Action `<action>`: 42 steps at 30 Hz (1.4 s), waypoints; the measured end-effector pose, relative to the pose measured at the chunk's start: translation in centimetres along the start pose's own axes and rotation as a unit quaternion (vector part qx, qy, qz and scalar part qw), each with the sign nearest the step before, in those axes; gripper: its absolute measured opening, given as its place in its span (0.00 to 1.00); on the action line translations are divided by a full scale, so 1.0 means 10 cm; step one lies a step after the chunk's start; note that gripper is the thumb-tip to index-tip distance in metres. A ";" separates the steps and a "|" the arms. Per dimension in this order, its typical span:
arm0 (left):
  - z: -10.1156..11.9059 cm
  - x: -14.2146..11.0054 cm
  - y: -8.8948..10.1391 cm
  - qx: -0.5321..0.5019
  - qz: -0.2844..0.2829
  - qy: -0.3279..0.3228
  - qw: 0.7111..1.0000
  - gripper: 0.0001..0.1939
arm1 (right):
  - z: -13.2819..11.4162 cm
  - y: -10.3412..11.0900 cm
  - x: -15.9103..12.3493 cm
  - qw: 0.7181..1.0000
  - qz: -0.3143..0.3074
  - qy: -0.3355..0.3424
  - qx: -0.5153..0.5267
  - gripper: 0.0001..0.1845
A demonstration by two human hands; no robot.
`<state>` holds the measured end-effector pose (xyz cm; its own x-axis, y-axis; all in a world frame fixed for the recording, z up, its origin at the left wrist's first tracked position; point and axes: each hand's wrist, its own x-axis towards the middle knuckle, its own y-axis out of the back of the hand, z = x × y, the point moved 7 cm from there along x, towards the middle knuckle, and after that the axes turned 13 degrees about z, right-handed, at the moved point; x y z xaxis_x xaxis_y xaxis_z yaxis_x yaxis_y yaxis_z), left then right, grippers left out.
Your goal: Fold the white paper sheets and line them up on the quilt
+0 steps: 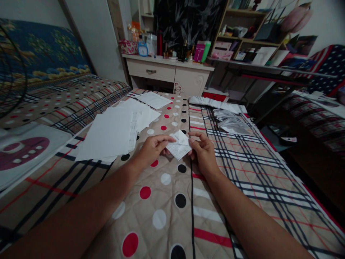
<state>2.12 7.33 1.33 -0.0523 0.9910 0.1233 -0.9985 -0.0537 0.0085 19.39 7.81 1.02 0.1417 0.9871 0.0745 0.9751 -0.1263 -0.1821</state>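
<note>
A small folded piece of white paper (179,145) sits just above the quilted bed cover (167,201), pinched between both hands. My left hand (152,148) grips its left edge with fingers closed. My right hand (202,151) holds the right edge, fingers curled round it. A loose stack of white sheets (115,129) lies to the left of my left hand. Several folded paper pieces (231,122) lie in a pile to the upper right of my right hand.
A row of folded papers (215,103) lines the far edge of the bed. Beyond stand a white dresser (167,72) with bottles and a blue clock (142,48), and shelves (250,32). A fan base (24,151) sits at the left. The floor drops off at the right.
</note>
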 end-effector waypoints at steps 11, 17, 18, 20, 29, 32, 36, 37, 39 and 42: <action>0.01 -0.01 0.04 -0.016 0.005 -0.013 1.000 0.21 | 0.03 0.00 0.05 0.997 -0.013 -0.028 0.076 0.07; 0.02 0.02 0.06 -0.020 0.034 -0.054 0.998 0.21 | 0.01 0.02 0.04 0.998 -0.011 -0.009 0.060 0.07; 0.01 0.02 0.06 -0.017 0.038 -0.059 0.997 0.21 | 0.00 0.01 0.03 0.998 -0.015 0.002 0.056 0.08; 0.01 0.02 0.08 -0.014 0.045 -0.068 0.997 0.19 | -0.04 0.01 0.01 0.998 -0.021 0.025 0.046 0.11; 0.05 0.02 0.13 0.001 0.067 -0.087 0.994 0.18 | -0.11 -0.06 -0.04 0.998 -0.013 0.057 0.014 0.08; 0.07 0.02 0.15 0.033 0.070 -0.114 0.990 0.13 | -0.17 -0.02 -0.02 0.990 0.005 0.130 -0.048 0.05; 0.17 0.02 0.17 0.076 0.101 -0.177 0.976 0.05 | -0.29 0.04 -0.04 0.966 0.054 0.231 -0.102 0.01; 0.19 0.02 0.17 0.080 0.110 -0.178 0.975 0.05 | -0.29 0.04 -0.04 0.967 0.056 0.226 -0.102 0.02; 0.17 0.02 0.15 0.073 0.108 -0.141 0.981 0.05 | -0.25 0.02 -0.04 0.977 0.052 0.184 -0.097 0.04; 0.07 0.00 0.06 0.059 0.072 -0.031 0.995 0.08 | -0.15 0.02 -0.03 0.989 0.059 0.100 -0.096 0.07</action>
<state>1.57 7.19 2.00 -0.1895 0.9626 0.1935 -0.9719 -0.2119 0.1023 19.82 7.30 2.45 0.2678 0.9276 0.2605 0.9616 -0.2741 -0.0128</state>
